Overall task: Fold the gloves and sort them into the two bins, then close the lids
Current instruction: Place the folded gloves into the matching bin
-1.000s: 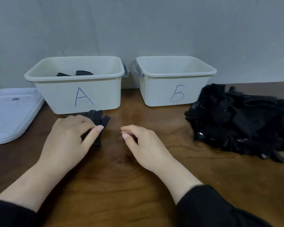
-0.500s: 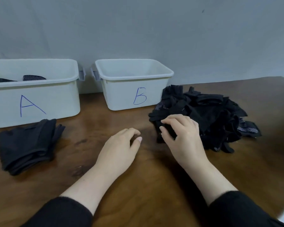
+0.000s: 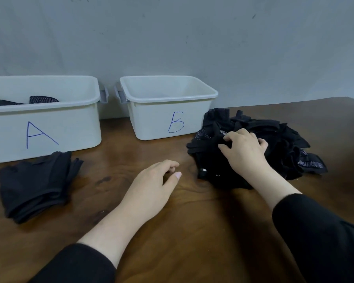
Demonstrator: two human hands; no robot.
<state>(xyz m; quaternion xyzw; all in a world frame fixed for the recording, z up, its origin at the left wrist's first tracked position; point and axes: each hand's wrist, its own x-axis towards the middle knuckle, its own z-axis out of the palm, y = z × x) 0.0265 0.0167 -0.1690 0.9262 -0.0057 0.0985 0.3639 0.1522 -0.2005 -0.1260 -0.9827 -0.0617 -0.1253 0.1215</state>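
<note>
Two white bins stand at the back of the wooden table. Bin A (image 3: 74,127) on the left holds dark gloves; bin B (image 3: 151,119) shows no gloves inside. A folded black glove bundle (image 3: 33,184) lies in front of bin A. To the right of bin B sits a heap of black gloves (image 3: 278,144). My right hand (image 3: 245,152) lies on the heap's left side, its fingers curled into the fabric and gripping a glove. My left hand (image 3: 151,188) hovers over the table between the bundle and the heap, fingers loosely curled, holding nothing.
Grey latches (image 3: 103,97) stick out from the bins' facing ends. A grey wall (image 3: 192,37) rises right behind the bins. The table's far right edge (image 3: 352,99) shows at the right. No lids are in view.
My left hand let go of the folded bundle by bin A. My right hand moved right onto the glove heap and dug its fingers in. The view swung to the right.
</note>
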